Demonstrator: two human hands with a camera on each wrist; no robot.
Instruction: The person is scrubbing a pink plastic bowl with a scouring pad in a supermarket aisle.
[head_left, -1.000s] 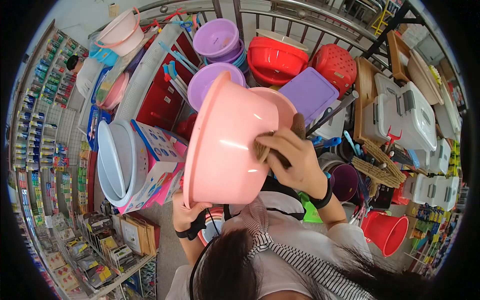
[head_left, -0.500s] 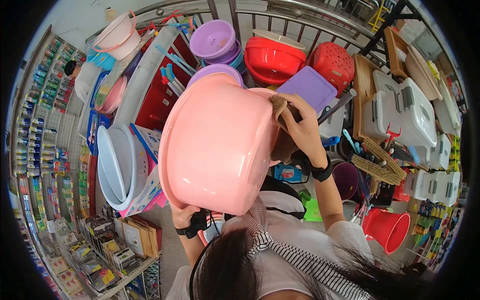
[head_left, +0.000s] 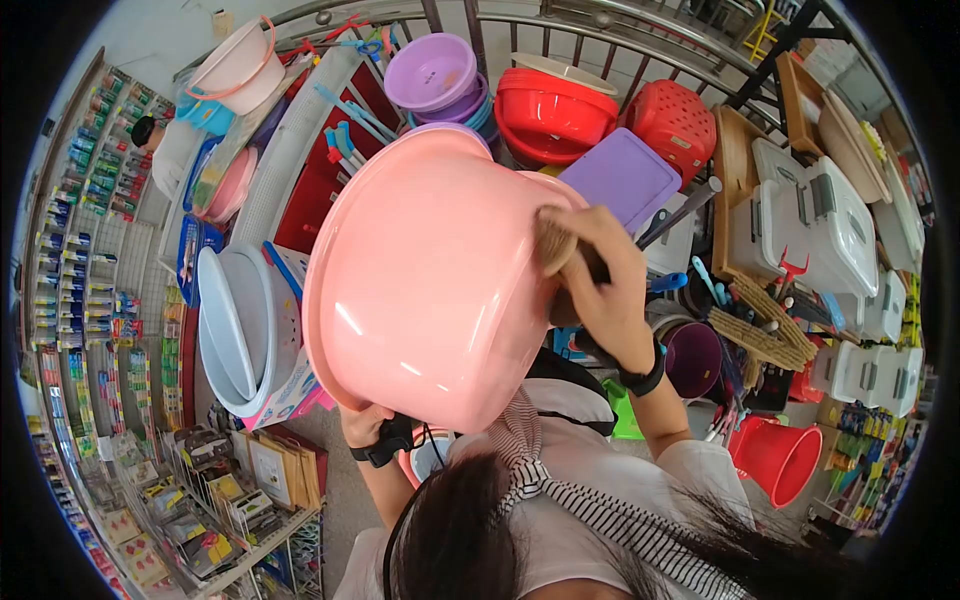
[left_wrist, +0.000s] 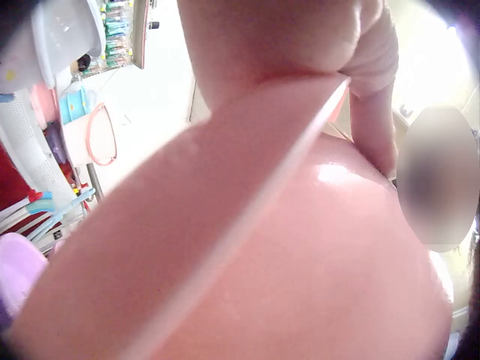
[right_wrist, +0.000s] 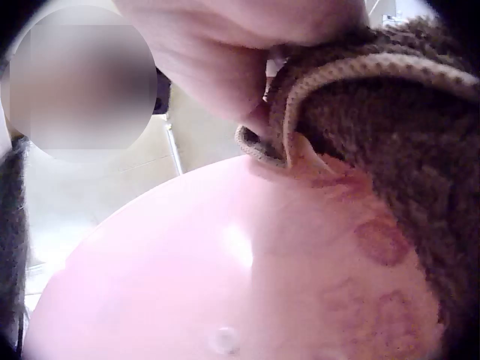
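Observation:
A large glossy pink basin (head_left: 430, 280) is held up on its side before the chest in the head view. My left hand (head_left: 366, 424) grips its rim at the lower left; in the left wrist view the thumb and fingers of that hand (left_wrist: 292, 45) lie either side of the rim (left_wrist: 247, 217). My right hand (head_left: 610, 285) pinches a brown cloth (head_left: 556, 245) against the basin's right side, near the base. The right wrist view shows the fleecy cloth (right_wrist: 390, 142) with its tan edging, bunched under the right hand (right_wrist: 232, 52), and reddish markings on the basin (right_wrist: 165, 270).
Behind the basin stand purple basins (head_left: 430, 75), red basins (head_left: 555, 115) and a purple lid (head_left: 620, 180). Pale blue basins (head_left: 235, 330) are at the left, lidded clear boxes (head_left: 810, 230) at the right. A red bucket (head_left: 775, 460) lies at the lower right.
The basin has shifted left and turned, showing more of its side. My right hand went up with the cloth, then came slightly down along the basin. The left hand still grips the rim.

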